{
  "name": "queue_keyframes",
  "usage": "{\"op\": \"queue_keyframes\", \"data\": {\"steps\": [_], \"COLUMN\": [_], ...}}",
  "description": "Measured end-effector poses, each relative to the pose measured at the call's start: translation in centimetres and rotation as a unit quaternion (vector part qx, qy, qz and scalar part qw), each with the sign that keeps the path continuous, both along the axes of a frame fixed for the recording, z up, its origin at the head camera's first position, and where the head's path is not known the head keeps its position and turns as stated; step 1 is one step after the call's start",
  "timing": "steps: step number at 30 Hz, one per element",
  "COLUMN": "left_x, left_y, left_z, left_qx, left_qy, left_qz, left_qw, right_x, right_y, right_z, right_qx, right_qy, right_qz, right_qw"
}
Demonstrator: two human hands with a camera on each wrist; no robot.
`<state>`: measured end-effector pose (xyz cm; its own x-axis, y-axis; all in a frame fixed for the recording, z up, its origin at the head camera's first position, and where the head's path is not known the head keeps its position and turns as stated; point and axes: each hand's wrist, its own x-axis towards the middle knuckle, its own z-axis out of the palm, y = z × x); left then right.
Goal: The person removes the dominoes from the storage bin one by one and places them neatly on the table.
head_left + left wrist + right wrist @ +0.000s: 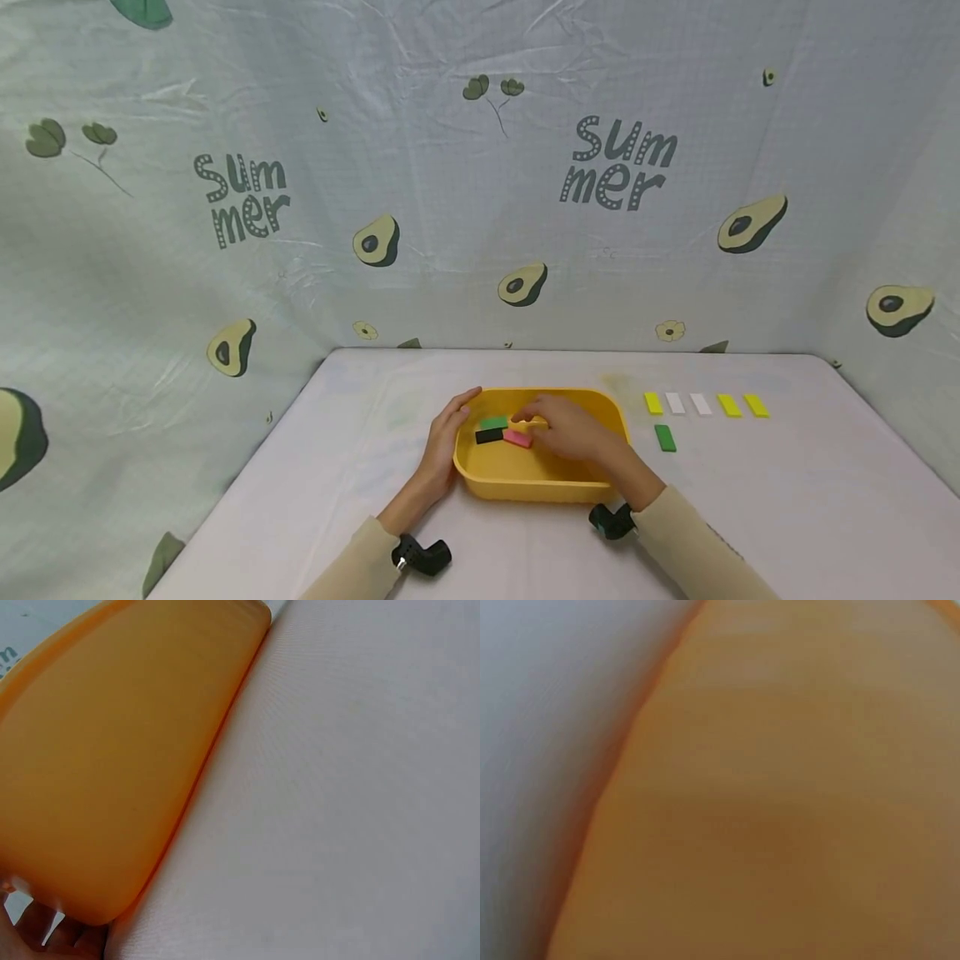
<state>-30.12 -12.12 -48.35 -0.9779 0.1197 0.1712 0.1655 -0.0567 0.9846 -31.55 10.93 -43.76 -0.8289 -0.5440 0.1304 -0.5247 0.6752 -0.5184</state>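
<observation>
A yellow-orange plastic tray [525,492] stands on the table before me. My left hand [442,446] lies along its left wall, fingers fairly straight against the outside; in the left wrist view, some fingers [67,934] show beside the tray's wall [127,750]. My right hand [566,425] reaches over the tray with bent fingers. Its index finger and thumb are at a small yellow patch, perhaps a block; whether they pinch it is unclear. Left of these fingers lie a green block [493,423], a black block [489,436] and a pink block [517,438].
Right of the tray, a row holds a yellow block [653,404], a white block [675,403], another white block [701,404] and more yellow blocks [742,406]. A green block [665,438] lies just below the row's left end. A printed cloth hangs behind the table.
</observation>
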Motion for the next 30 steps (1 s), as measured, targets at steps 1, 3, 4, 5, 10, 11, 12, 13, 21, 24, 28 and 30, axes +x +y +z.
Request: {"op": "queue_keyframes", "data": {"steps": [1,3,4,5,10,11,12,13,21,24,28,30], "left_x": [0.00,0.00,0.01,0.02,0.04,0.03,0.02,0.00,0.02,-0.01,-0.08,-0.08], "left_y": [-0.01,-0.01,-0.02,-0.02,-0.02,-0.01,-0.01,0.00,-0.01,-0.02,-0.02,-0.02], "left_z": [0.02,0.05,0.05,0.05,0.04,0.02,0.01,-0.01,-0.21,-0.20,-0.22,-0.26], "left_qx": [0.000,0.000,-0.001,0.000,0.004,0.004,0.003,0.003,-0.002,-0.002,-0.002,-0.005], "left_qy": [0.000,-0.001,-0.002,-0.004,-0.003,-0.003,-0.001,0.000,-0.002,0.000,0.001,0.002], "left_qz": [0.000,-0.003,-0.004,-0.005,-0.002,-0.001,0.000,0.000,0.002,0.002,0.004,0.004], "left_qw": [1.0000,1.0000,1.0000,1.0000,1.0000,1.0000,1.0000,1.0000,1.0000,1.0000,1.0000,1.0000], "right_x": [0.01,0.02,0.02,0.03,0.11,0.12,0.13,0.13,0.06,0.05,0.13,0.15], "right_y": [-0.05,-0.15,-0.17,-0.20,-0.27,-0.28,-0.30,-0.31,-0.41,-0.45,-0.47,-0.48], "right_z": [-0.05,-0.17,-0.23,-0.32,-0.41,-0.39,-0.34,-0.33,-0.69,-0.77,-0.64,-0.61], "right_qx": [0.008,0.022,0.031,0.042,0.068,0.069,0.067,0.065,0.068,0.074,0.074,0.075], "right_qy": [0.005,0.013,0.017,0.021,0.015,0.012,0.008,0.007,-0.004,-0.010,-0.020,-0.025], "right_qz": [-0.002,-0.006,-0.005,-0.005,-0.004,-0.002,0.000,0.002,0.004,-0.001,-0.006,-0.010], "right_qw": [1.0000,0.9996,0.9994,0.9989,0.9976,0.9975,0.9977,0.9978,0.9977,0.9972,0.9971,0.9969]}}
